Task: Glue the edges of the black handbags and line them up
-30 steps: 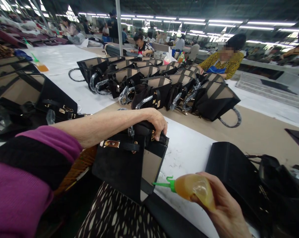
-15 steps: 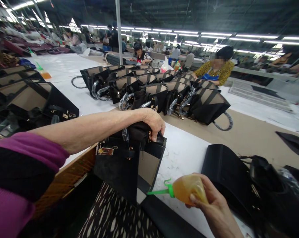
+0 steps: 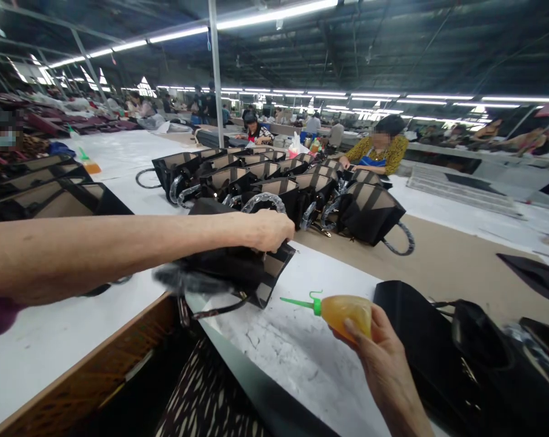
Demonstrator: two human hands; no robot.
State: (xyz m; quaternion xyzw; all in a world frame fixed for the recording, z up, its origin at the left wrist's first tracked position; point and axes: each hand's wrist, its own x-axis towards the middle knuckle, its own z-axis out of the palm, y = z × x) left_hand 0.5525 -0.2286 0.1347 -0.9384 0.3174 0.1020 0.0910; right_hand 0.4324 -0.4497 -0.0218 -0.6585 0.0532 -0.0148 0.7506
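Observation:
My left hand [image 3: 274,230] reaches across the table, its fingers closed on the upper edge of a black handbag [image 3: 229,267]. The bag is tilted, and its plastic-wrapped strap is blurred by motion at the lower left. Part of the bag hides behind my forearm. In my right hand [image 3: 377,346] is a squeeze bottle [image 3: 347,312] of amber liquid, gripped round its rear end. Its thin green nozzle points left, just apart from the bag, above the white tabletop [image 3: 296,346].
Several black handbags [image 3: 265,176] stand in rows beyond my left hand, and more [image 3: 74,194] stand at the left. Black bag pieces [image 3: 406,315] lie on the right. An orange crate [image 3: 114,370] is below the table edge. A co-worker [image 3: 383,145] sits across the table.
My left hand has lifted and swung the bag away from the table's near edge, toward the other bags. The bottle's nozzle has come away from the bag and risen slightly.

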